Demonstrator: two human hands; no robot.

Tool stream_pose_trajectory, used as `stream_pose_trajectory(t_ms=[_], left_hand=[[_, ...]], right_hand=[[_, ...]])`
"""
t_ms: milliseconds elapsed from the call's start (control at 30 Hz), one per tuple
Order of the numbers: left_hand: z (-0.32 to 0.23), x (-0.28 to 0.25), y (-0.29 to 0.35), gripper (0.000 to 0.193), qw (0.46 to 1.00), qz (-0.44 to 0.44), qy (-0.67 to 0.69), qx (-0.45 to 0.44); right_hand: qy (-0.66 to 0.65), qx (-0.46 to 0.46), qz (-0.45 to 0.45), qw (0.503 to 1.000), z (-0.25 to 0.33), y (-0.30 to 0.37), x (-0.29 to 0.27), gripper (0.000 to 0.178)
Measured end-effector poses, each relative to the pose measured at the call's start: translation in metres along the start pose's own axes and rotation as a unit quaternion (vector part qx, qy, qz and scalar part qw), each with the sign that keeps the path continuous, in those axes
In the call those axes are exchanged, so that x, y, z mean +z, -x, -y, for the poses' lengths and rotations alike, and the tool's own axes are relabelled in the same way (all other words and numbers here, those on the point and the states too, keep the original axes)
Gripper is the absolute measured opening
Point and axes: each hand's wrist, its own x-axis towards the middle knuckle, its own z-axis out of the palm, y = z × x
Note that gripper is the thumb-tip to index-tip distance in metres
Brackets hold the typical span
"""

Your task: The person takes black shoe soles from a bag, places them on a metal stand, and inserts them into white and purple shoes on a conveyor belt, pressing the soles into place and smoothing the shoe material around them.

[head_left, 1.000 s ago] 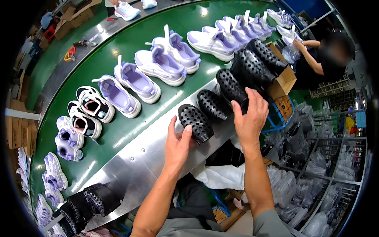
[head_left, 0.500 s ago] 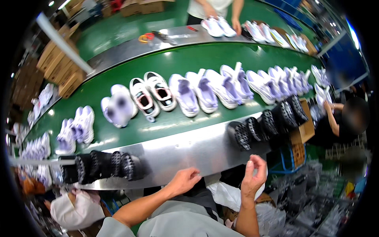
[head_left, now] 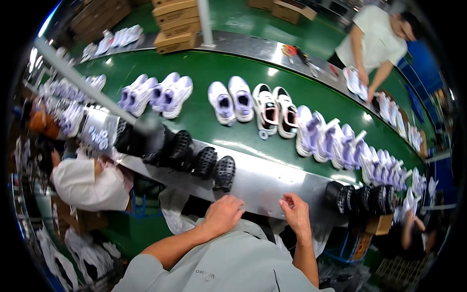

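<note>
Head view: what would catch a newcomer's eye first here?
The curved green belt crossing the picture, lined with pairs of pale lilac sneakers and one black-and-white pair. Along its near steel rim sit dark perforated clogs. At the bottom, the left hand and right hand rest at that rim, both empty; another person works across the belt.

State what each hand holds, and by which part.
Nothing is held. The left hand and the right hand rest empty at the near edge of the steel ledge.
</note>
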Motion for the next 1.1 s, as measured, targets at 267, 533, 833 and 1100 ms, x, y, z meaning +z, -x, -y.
stream_pose_trajectory(t_ms=[267,533,833,1100], left_hand=[[0.094,-0.018,0.053,0.034,0.87,-0.358,-0.009,-0.339],[0.141,-0.009,0.04,0.04,0.843,-0.352,-0.052,-0.405],[0.163,-0.056,0.046,0.031,0.772,-0.463,0.056,-0.432],[0.132,-0.057,0.053,0.019,0.862,-0.346,0.091,-0.36]], right_hand=[[0.011,-0.033,0.166,0.986,0.045,-0.028,0.015,0.033],[-0.06,-0.01,0.176,0.983,0.046,-0.036,0.024,0.032],[-0.025,-0.239,0.218,0.946,0.154,-0.077,0.094,0.032],[-0.174,-0.052,0.16,0.97,0.094,-0.079,0.093,0.024]])
